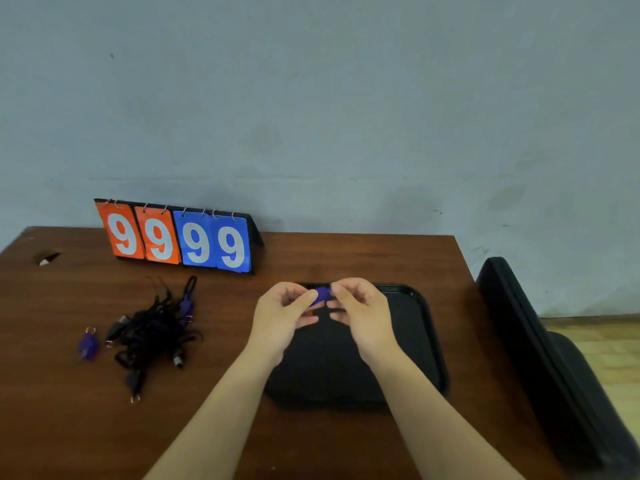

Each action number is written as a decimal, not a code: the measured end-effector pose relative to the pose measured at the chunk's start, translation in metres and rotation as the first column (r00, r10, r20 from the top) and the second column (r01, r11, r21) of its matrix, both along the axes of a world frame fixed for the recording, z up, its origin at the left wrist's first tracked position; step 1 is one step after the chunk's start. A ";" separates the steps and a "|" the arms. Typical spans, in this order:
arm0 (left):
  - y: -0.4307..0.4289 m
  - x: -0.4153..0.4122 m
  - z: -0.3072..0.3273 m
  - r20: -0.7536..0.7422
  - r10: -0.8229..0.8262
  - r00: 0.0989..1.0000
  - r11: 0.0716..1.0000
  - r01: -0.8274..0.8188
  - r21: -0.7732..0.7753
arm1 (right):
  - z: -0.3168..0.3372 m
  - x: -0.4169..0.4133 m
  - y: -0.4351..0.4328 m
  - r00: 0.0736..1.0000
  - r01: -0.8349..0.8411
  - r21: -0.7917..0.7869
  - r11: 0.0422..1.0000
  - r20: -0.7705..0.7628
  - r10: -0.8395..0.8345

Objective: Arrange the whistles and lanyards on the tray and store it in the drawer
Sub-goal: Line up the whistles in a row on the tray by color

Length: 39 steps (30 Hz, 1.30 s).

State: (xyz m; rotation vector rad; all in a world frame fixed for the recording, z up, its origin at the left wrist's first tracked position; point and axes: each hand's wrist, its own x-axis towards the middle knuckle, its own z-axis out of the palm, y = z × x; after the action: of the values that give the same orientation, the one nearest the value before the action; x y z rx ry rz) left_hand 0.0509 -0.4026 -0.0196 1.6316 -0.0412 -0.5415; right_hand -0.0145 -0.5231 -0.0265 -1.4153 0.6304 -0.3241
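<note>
A black tray (420, 327) lies on the brown desk, right of centre. Above its far part, my left hand (282, 311) and my right hand (360, 308) pinch a small purple whistle (321, 295) between their fingertips; a bit of orange shows just below it. To the left lies a tangled heap of black lanyards (154, 332) with another purple whistle (187, 304) caught in it and several metal clips. A loose purple whistle (88, 345) with a ring rests at the far left of the heap.
A flip scoreboard (178, 237) showing 9 9 9 9 stands at the back of the desk (104, 427) against the grey wall. A black chair (554, 368) stands at the desk's right side. A cable hole (46, 258) is at the back left.
</note>
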 end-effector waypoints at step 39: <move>-0.053 0.039 -0.055 -0.204 -0.243 0.948 0.879 0.305 0.367 | -0.058 0.001 -0.016 0.918 -0.102 0.063 0.993 -0.379 0.119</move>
State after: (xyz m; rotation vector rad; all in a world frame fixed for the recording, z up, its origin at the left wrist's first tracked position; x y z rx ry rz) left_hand 0.0903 -0.4560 -0.0744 1.9880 -0.0537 -0.9418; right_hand -0.0132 -0.5390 -0.0843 -1.4792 0.8648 0.0612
